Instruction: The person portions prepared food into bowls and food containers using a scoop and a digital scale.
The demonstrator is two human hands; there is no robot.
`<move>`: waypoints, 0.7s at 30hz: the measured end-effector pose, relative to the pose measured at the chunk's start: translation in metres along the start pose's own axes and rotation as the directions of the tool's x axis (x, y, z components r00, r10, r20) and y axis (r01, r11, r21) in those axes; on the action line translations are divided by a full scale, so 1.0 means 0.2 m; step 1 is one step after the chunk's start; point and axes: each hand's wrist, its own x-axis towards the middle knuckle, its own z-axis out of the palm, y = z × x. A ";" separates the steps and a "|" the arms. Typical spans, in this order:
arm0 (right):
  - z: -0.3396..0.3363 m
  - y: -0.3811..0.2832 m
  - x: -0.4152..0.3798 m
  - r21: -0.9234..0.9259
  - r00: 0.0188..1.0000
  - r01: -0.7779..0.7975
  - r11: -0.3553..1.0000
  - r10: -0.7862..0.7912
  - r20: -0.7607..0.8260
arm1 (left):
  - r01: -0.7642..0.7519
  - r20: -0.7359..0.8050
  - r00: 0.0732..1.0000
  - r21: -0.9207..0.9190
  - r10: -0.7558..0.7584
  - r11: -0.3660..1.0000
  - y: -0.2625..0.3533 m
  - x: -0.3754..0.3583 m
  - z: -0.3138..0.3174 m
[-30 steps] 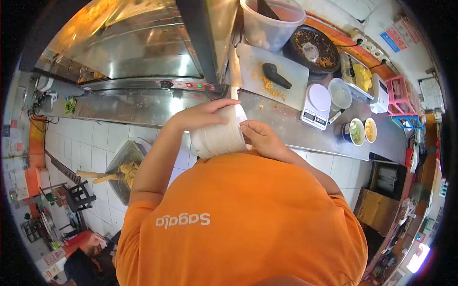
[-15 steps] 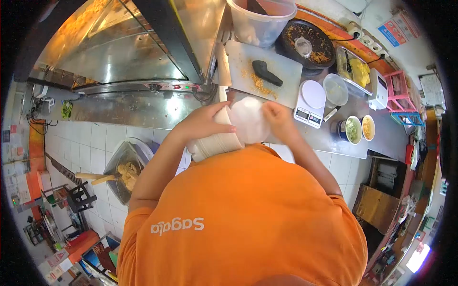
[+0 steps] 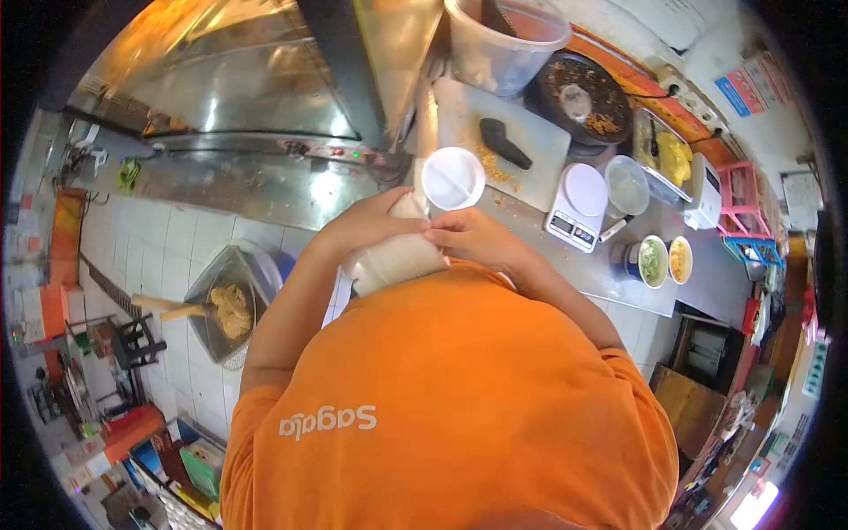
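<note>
My left hand (image 3: 375,221) clasps a pale cylindrical stack (image 3: 399,263); my right hand (image 3: 480,240) pinches its end, near a round white cup (image 3: 453,178).

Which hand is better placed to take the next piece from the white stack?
Probably the right hand: its fingers are at the end of the white stack. The left hand seems busy holding the stack's side.

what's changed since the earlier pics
The right hand, half a second ago out to the right and off the stack, has come back left to the end of the stack. A white divided dish now shows just beyond the hands; whether it is held or resting is unclear. The left hand keeps its grip on the stack. Scale and cutting board look unmoved.
</note>
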 end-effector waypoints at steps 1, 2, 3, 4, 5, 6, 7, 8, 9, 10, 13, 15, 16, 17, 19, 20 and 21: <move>0.00 -0.02 -0.01 0.130 0.992 -0.125 0.984 0.122 0.036 | 0.010 0.010 1.000 -0.030 -0.009 1.000 -0.02 0.01 0.00; 0.01 -0.01 -0.02 0.153 0.996 -0.083 0.985 0.077 0.040 | 0.008 0.036 0.999 -0.051 -0.006 0.999 -0.02 0.03 0.01; 0.01 0.01 -0.02 0.176 0.999 -0.036 0.984 0.032 0.023 | 0.021 0.002 1.000 -0.019 -0.021 1.000 0.00 0.02 0.02; 0.01 0.09 0.00 0.271 0.998 -0.060 0.961 0.049 0.046 | 0.025 -0.017 1.000 0.019 -0.025 1.000 0.01 0.02 0.03; 0.01 0.15 0.01 0.370 0.997 -0.075 0.926 0.058 0.058 | 0.045 0.029 0.999 -0.054 -0.043 0.998 0.01 0.02 0.04; -0.01 0.15 -0.01 0.386 0.991 -0.089 0.918 0.041 0.130 | -0.021 -0.017 1.000 -0.001 0.021 1.000 0.04 0.02 0.06; -0.01 0.20 0.00 0.437 0.985 -0.084 0.896 0.008 0.173 | 0.002 -0.003 1.000 -0.039 -0.002 0.999 0.04 0.03 0.08; 0.02 0.12 -0.06 0.361 0.996 -0.085 0.929 0.074 0.046 | 0.048 0.053 0.998 -0.051 -0.045 0.998 0.00 0.06 0.07; 0.02 0.15 -0.07 0.349 0.999 -0.037 0.936 0.021 0.048 | 0.004 0.033 0.999 0.007 -0.004 1.000 0.05 0.05 0.09; 0.03 0.19 -0.03 0.359 0.999 -0.016 0.933 0.004 0.033 | -0.034 0.075 0.997 -0.029 0.036 0.999 0.09 0.03 0.10; 0.02 0.14 -0.17 0.207 0.990 0.093 0.974 -0.070 -0.120 | -0.039 0.171 0.984 -0.101 0.056 0.994 0.12 0.07 0.16; 0.04 0.13 -0.20 0.029 0.971 0.154 0.988 -0.145 -0.192 | 0.008 0.170 0.985 -0.140 0.016 0.990 0.11 0.08 0.17; 0.04 0.15 -0.21 -0.064 0.943 0.213 0.975 -0.223 -0.246 | -0.003 0.177 0.984 -0.141 0.028 0.990 0.13 0.08 0.19; 0.08 0.15 -0.15 -0.160 0.913 0.256 0.953 -0.293 -0.285 | -0.009 0.180 0.983 -0.154 0.037 0.988 0.09 0.06 0.13; 0.04 0.16 -0.19 -0.122 0.893 0.223 0.967 -0.252 -0.374 | -0.017 0.200 0.978 -0.198 0.057 0.980 0.05 0.05 0.12; -0.02 0.14 -0.23 -0.090 0.865 0.185 0.979 -0.206 -0.457 | -0.031 0.218 0.972 -0.249 0.088 0.968 0.04 0.05 0.11; -0.09 0.11 -0.28 -0.100 0.856 0.171 0.980 -0.199 -0.478 | -0.039 0.217 0.972 -0.251 0.095 0.967 0.00 0.06 0.10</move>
